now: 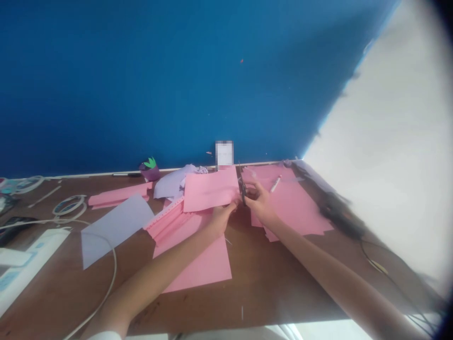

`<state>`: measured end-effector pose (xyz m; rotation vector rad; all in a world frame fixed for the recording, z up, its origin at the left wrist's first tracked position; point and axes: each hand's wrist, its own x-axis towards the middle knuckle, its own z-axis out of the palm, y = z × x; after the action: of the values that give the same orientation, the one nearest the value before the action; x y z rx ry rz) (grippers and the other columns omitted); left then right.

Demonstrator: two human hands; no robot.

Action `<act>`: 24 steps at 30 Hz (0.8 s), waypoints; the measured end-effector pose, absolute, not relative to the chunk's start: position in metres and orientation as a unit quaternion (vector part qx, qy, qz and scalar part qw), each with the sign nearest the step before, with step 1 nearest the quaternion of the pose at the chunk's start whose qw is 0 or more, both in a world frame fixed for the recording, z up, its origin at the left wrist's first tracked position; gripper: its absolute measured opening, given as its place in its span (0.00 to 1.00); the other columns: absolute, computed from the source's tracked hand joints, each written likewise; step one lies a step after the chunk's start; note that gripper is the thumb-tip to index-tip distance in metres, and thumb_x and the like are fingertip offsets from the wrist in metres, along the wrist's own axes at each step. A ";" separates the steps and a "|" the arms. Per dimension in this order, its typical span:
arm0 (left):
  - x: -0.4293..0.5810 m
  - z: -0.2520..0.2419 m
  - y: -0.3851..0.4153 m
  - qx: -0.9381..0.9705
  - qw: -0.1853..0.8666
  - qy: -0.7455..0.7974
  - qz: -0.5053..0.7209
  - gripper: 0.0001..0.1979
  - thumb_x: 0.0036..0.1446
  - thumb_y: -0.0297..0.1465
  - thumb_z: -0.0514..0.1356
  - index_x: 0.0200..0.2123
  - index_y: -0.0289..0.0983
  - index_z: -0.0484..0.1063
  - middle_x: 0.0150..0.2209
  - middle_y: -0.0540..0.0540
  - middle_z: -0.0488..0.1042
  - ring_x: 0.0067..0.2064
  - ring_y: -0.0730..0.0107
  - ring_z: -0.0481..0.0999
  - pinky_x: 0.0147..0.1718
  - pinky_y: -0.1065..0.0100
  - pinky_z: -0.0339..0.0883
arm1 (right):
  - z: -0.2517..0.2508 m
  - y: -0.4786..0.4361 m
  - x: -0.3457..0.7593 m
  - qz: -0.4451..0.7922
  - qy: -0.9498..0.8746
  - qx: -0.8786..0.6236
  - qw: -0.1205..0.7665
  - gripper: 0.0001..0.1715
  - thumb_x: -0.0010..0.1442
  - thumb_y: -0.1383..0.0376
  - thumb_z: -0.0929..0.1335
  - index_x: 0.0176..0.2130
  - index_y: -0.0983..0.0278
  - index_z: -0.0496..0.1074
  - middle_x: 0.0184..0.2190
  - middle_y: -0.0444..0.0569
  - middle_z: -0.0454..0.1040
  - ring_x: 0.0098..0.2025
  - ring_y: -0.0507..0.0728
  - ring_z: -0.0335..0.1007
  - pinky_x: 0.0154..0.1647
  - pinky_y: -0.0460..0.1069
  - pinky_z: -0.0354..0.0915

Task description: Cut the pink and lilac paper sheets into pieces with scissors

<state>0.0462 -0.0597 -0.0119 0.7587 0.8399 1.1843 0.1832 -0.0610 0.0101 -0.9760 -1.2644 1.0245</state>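
My left hand point(222, 216) pinches the lower right edge of a pink paper sheet point(208, 190), holding it up off the brown table point(269, 278). My right hand point(260, 200) is closed on dark scissors point(242, 189), whose blades stand at the sheet's right edge. A pen point(275, 183) lies on more pink sheets point(300, 208) just right of that hand. Another pink sheet point(198, 264) lies flat under my left forearm.
Lavender paper point(113, 226) lies to the left, with tape rolls point(69, 205), a white power strip point(24, 264) and its cable point(111, 278). A purple paper craft with green leaves point(150, 170) stands by the blue wall. A dark cable point(339, 217) runs along the right edge.
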 end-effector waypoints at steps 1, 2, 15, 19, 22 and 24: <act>0.047 -0.012 -0.060 0.341 0.683 0.380 0.522 0.13 0.41 0.32 0.69 0.31 0.31 0.75 0.27 0.47 0.73 0.27 0.77 0.69 0.29 0.72 0.62 | 0.007 -0.060 0.185 0.444 -0.538 -0.416 0.584 0.26 0.51 0.65 0.69 0.50 0.62 0.62 0.28 0.43 0.71 0.29 0.52 0.69 0.31 0.48 0.66; 0.047 -0.011 -0.061 0.343 0.687 0.386 0.512 0.14 0.41 0.32 0.69 0.32 0.31 0.75 0.28 0.46 0.74 0.27 0.76 0.70 0.30 0.71 0.62 | 0.004 -0.059 0.187 0.448 -0.533 -0.414 0.587 0.26 0.51 0.65 0.69 0.50 0.62 0.62 0.28 0.43 0.71 0.29 0.52 0.69 0.31 0.49 0.66; 0.011 0.006 -0.073 0.565 0.502 0.524 0.392 0.08 0.49 0.37 0.61 0.26 0.38 0.71 0.24 0.48 0.72 0.34 0.63 0.73 0.38 0.65 0.66 | -0.005 -0.061 0.197 0.505 -0.486 -0.408 0.585 0.26 0.46 0.62 0.73 0.45 0.61 0.66 0.25 0.42 0.73 0.28 0.52 0.69 0.32 0.48 0.64; -0.001 0.012 -0.043 0.673 0.410 0.447 0.423 0.10 0.49 0.35 0.60 0.35 0.38 0.69 0.29 0.46 0.71 0.30 0.66 0.70 0.32 0.64 0.67 | -0.007 -0.059 0.199 0.511 -0.485 -0.397 0.588 0.25 0.47 0.63 0.72 0.45 0.60 0.66 0.25 0.41 0.73 0.28 0.52 0.68 0.31 0.48 0.63; -0.014 0.034 -0.016 0.657 0.325 0.386 0.560 0.33 0.50 0.35 0.60 0.57 0.42 0.50 0.52 0.40 0.65 0.45 0.64 0.71 0.42 0.63 0.67 | -0.008 -0.059 0.199 0.506 -0.493 -0.398 0.585 0.23 0.48 0.63 0.72 0.44 0.61 0.66 0.26 0.42 0.73 0.29 0.53 0.70 0.34 0.48 0.64; -0.027 0.055 -0.002 0.615 0.234 0.360 0.662 0.35 0.52 0.33 0.57 0.60 0.43 0.43 0.57 0.38 0.59 0.47 0.65 0.70 0.44 0.62 0.66 | -0.009 -0.059 0.198 0.498 -0.505 -0.401 0.580 0.23 0.47 0.64 0.72 0.44 0.61 0.66 0.26 0.43 0.74 0.30 0.53 0.70 0.34 0.49 0.65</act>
<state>-0.0269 -0.0019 0.0547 1.6882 0.9891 1.8166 0.1977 -0.0590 -0.0088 -0.9370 -1.1811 1.1639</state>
